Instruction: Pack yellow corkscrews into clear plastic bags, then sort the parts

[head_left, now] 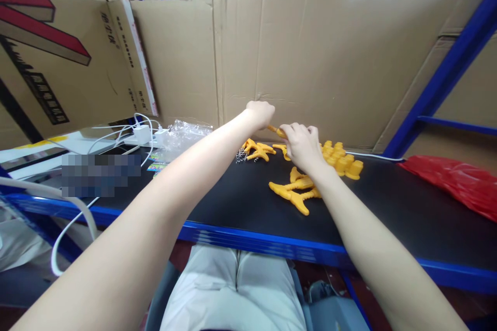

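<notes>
Both my arms reach out over a black work surface (388,207) edged in blue. My left hand (259,114) is closed in a fist on one end of a small yellow plastic part (276,130). My right hand (301,144) pinches the same part from the other side, fingers curled. Below my right wrist lie several yellow Y-shaped plastic pieces (293,191). More yellow pieces (258,151) sit under my left hand, next to a few small metal springs (241,154). A cluster of yellow block-like parts (345,163) lies just right of my right hand.
A cardboard wall (310,62) stands behind the surface. A crumpled clear plastic bag (182,134) and white chargers with cables (142,134) lie at the left. A red plastic bag (454,181) lies at the right. Blue shelf posts (438,83) rise on the right.
</notes>
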Action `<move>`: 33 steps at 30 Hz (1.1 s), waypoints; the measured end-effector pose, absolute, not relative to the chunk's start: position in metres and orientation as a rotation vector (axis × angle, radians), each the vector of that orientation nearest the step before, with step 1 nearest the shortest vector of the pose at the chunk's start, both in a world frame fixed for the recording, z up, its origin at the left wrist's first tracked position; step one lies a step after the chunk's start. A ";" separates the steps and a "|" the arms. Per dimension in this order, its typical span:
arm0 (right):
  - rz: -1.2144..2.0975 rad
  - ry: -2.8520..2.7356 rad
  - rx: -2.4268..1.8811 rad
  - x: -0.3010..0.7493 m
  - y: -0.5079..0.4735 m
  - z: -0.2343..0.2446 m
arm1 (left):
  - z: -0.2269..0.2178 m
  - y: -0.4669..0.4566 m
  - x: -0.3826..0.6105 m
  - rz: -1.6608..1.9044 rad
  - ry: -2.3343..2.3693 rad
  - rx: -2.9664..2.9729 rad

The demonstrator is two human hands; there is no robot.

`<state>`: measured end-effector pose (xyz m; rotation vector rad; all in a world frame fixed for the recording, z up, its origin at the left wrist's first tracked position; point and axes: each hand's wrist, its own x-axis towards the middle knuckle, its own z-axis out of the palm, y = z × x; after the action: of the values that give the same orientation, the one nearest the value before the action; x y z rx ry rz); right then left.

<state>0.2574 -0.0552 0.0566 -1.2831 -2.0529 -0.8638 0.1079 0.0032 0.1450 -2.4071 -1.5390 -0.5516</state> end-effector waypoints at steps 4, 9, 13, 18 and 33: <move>-0.841 -1.994 -1.366 0.273 -0.053 0.057 | 0.140 0.011 0.082 -0.517 -1.603 -2.269; -0.716 -1.766 -1.434 0.296 -0.042 0.056 | 0.120 0.021 0.047 -0.340 -1.526 -2.257; -0.637 -1.669 -1.558 0.308 -0.039 0.056 | 0.091 0.033 0.042 -0.333 -1.352 -2.331; -0.457 -1.572 -1.867 0.326 -0.041 0.061 | 0.054 0.046 0.045 -0.289 -1.312 -2.449; -0.049 -1.772 -2.207 0.348 -0.044 0.071 | 0.034 0.057 0.045 -0.287 -1.732 -2.520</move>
<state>0.3479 -0.0440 0.0714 -2.2066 -1.7721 -0.0490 0.0453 0.0569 0.0342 -2.5196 -1.7317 -0.2872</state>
